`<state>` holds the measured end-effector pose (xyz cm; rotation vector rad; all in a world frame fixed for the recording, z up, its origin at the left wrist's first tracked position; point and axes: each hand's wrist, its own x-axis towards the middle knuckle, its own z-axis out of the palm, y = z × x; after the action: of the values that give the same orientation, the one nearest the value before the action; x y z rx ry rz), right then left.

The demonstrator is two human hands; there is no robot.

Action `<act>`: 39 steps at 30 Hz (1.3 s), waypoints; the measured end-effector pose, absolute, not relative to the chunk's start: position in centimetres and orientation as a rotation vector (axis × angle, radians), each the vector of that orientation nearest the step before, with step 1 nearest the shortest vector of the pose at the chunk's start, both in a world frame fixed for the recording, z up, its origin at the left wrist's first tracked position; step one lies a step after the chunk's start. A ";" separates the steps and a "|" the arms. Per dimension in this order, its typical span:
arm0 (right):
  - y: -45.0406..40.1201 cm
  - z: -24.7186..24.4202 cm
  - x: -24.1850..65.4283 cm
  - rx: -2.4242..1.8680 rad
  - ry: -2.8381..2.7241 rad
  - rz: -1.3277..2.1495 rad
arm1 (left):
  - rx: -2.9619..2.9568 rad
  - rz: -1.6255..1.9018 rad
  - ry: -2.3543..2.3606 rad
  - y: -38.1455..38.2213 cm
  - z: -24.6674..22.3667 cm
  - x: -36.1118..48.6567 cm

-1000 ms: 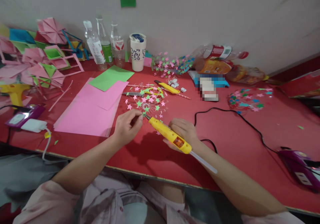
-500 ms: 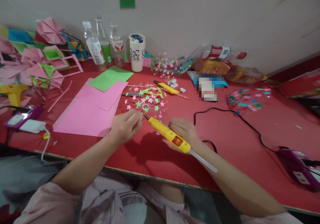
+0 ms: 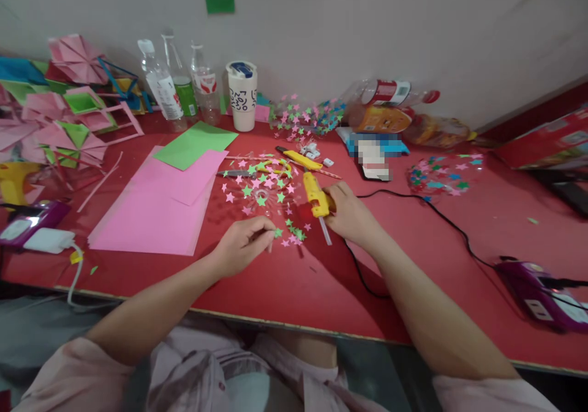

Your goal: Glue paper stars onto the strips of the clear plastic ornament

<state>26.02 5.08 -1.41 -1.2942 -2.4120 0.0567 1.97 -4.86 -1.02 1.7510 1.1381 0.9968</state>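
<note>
My left hand point(image 3: 245, 245) is pinched over the near part of the table, with a small green paper star point(image 3: 278, 233) at its fingertips. Farther right, my right hand point(image 3: 351, 213) grips a yellow hot glue gun point(image 3: 316, 194), its clear glue stick poking out toward me. Between and beyond the hands lies a clear plastic piece dotted with pink and green stars point(image 3: 261, 195). Loose pink and green stars point(image 3: 296, 234) are scattered just right of my left fingertips. Yellow-handled scissors point(image 3: 236, 173) and a yellow box cutter point(image 3: 301, 158) rest behind the dotted piece.
Pink paper sheets point(image 3: 147, 216) and a green sheet point(image 3: 197, 144) lie left. Bottles point(image 3: 163, 93) and a white cup point(image 3: 242, 103) stand by the wall. Folded paper models point(image 3: 73, 118) crowd the far left. A black cord point(image 3: 450, 228) runs to a purple power strip point(image 3: 537, 295).
My right hand has carried the glue gun away from my left fingertips, forward and upright. The left hand has lowered slightly, uncovering the loose stars. The view has shifted a little.
</note>
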 end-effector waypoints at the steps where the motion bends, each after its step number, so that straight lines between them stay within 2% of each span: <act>1: 5.5 -1.8 26.2 -1.358 -2.468 0.060 | 1.677 0.938 1.103 -5.0 -1.1 2.2; 7: 5.7 -2.0 26.2 -1.366 -2.524 -0.162 | 1.275 0.780 0.996 -5.0 -1.4 2.6; 10: 3.9 -0.8 25.0 -1.037 -2.374 -0.215 | 1.136 0.771 0.972 -4.7 -1.2 2.7; 13: 1.4 0.0 23.2 -0.641 -2.376 -0.043 | 1.041 0.749 0.954 -4.4 -1.0 2.7; 16: -0.4 0.1 21.7 -0.462 -2.403 -0.018 | 0.998 0.734 0.938 -4.3 -1.0 2.6; 34: -0.8 0.5 21.1 -0.464 -2.409 0.120 | 0.914 0.663 0.892 -4.5 -0.5 2.2; 39: -0.7 1.1 21.0 -0.447 -2.428 0.134 | 1.111 0.733 1.002 -4.8 -0.4 2.0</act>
<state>20.99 -0.70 1.08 -0.4470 -2.4281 0.1344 1.96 -4.79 -0.44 1.1115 1.0021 0.7326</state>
